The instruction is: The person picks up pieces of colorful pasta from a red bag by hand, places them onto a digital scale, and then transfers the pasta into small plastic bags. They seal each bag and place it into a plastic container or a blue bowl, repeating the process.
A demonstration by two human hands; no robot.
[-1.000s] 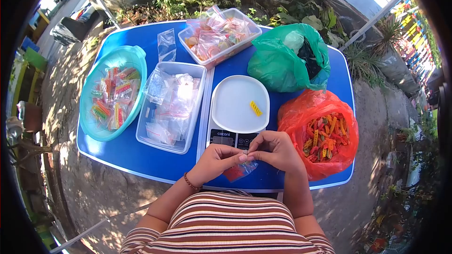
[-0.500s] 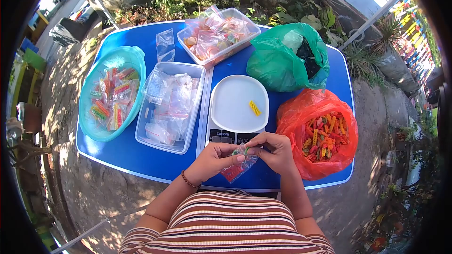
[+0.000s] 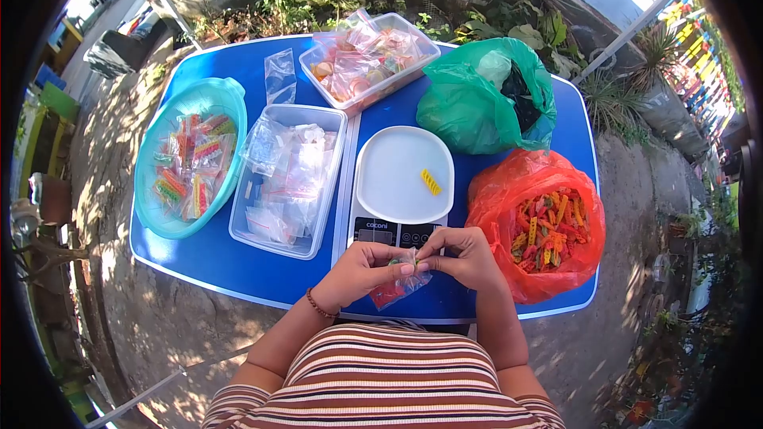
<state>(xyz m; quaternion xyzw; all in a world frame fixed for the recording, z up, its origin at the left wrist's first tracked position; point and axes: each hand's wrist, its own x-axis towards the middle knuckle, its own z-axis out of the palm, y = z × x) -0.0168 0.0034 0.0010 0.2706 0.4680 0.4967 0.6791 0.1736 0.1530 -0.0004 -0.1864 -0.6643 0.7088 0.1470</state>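
My left hand (image 3: 359,273) pinches the top of a small clear plastic bag (image 3: 387,294) with red pieces inside, over the table's front edge. On the bag's other side, my right hand (image 3: 463,257) has thumb and fingertips pressed together on its upper edge. A bit of green shows between the fingers. Just beyond the hands stands a kitchen scale with a white tray (image 3: 393,179); one yellow spiral piece (image 3: 431,182) lies on the tray. Right of my right hand is a red plastic bag (image 3: 497,191), open at the top, full of red, orange and yellow spiral pieces.
On the blue table (image 3: 214,270) are a turquoise basin (image 3: 145,202) of filled packets, a clear container (image 3: 236,218) of plastic bags, another container (image 3: 377,95) of packets at the back, a loose clear bag (image 3: 280,77) and a green plastic bag (image 3: 461,111).
My right hand has shifted slightly, its fingers now closer together at the small bag's top. The small bag has tilted a little.
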